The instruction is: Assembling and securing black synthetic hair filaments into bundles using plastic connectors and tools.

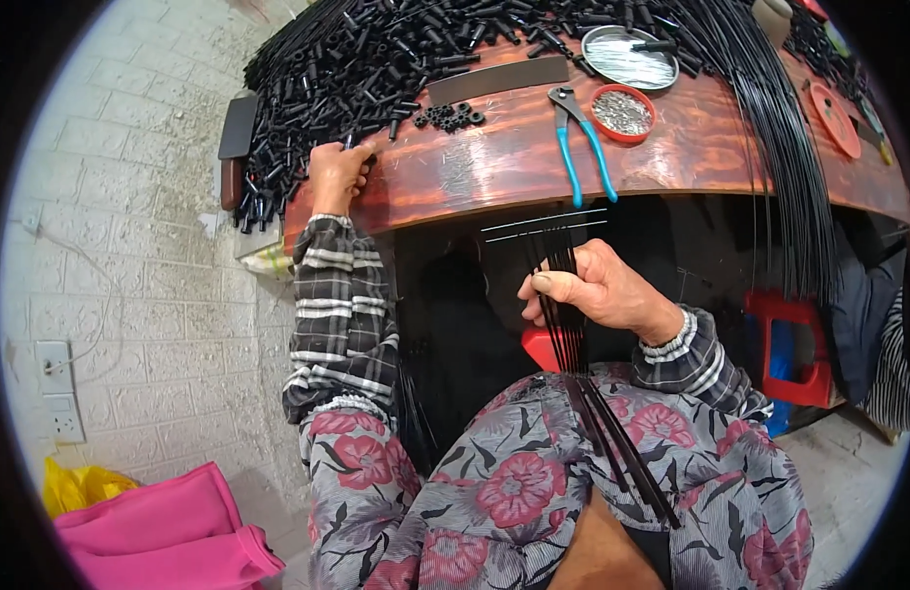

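Observation:
My right hand (612,290) is closed round a bundle of thin black rods (598,403) in front of the table edge. Their lower ends slant down over my lap. Two thin silvery wires (544,224) lie crosswise at the bundle's upper end. At the table's left end, my left hand (337,179) has its fingers curled beside a big heap of short black tubular parts (366,64). A dark shiny piece shows at its fingertips, but whether the hand grips it I cannot make out.
Blue-handled pliers (583,147) lie at the front edge of the wooden table (455,167). Behind them are a red dish of small metal bits (624,112) and a round tin of silvery wires (627,59). Long black rods (780,147) hang over the edge at right, above a red stool (791,344).

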Demonstrator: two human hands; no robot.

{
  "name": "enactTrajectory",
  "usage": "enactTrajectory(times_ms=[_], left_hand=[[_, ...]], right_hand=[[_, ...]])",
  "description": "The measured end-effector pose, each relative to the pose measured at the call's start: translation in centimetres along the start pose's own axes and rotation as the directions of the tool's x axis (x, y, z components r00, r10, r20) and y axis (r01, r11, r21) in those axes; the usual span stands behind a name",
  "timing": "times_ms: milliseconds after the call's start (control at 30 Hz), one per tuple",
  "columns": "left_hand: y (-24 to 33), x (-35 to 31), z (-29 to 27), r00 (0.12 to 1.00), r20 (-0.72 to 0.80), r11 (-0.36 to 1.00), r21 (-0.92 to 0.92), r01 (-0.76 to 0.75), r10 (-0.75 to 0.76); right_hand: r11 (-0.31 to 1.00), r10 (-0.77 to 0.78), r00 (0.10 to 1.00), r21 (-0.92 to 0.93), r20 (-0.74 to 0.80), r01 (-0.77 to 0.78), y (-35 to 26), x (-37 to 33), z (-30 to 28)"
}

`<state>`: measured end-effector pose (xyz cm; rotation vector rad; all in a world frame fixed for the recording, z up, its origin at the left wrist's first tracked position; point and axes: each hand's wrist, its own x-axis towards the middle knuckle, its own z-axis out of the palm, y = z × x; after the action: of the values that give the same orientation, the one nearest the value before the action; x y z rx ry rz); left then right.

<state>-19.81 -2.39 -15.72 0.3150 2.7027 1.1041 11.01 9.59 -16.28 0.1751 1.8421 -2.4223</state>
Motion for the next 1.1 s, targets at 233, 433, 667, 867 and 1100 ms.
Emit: enactTrajectory(times_ms=[233, 433, 667, 867, 1100], left_hand=[[-3.9, 0.5, -0.5, 0.955, -0.15, 0.958, 0.169, -0.23, 0.256], [0.4, -5.6, 1.1, 0.963, 0.102, 0.697, -0.709, -0.105, 0.248], [4.3, -10.4, 3.6, 0.781, 0.443, 0.295, -0.893, 0.34, 0.44], [6.0, -13.0, 5.4, 0.764, 0.465, 0.134, -0.879, 0.457, 0.446], [7.8, -14.2, 6.2, 0.775, 0.466, 0.086, -0.874, 0.478, 0.428]], right_hand=[[0.998, -0.015, 0.999, 0.062, -0.039, 0.017, 0.8, 1.4, 1.5], [0.999, -0.019, 1.0, 0.03, 0.023, 0.019, 0.9, 2.7, 0.3], [0.996, -0.022, 1.0, 0.087, -0.021, 0.024, -3.1, 3.1, -2.0], [0.994, 0.006, 1.0, 0.106, -0.018, -0.004, -4.4, 2.5, -3.6], [0.992, 0.026, 1.0, 0.127, -0.001, -0.026, -5.2, 1.4, -4.3]])
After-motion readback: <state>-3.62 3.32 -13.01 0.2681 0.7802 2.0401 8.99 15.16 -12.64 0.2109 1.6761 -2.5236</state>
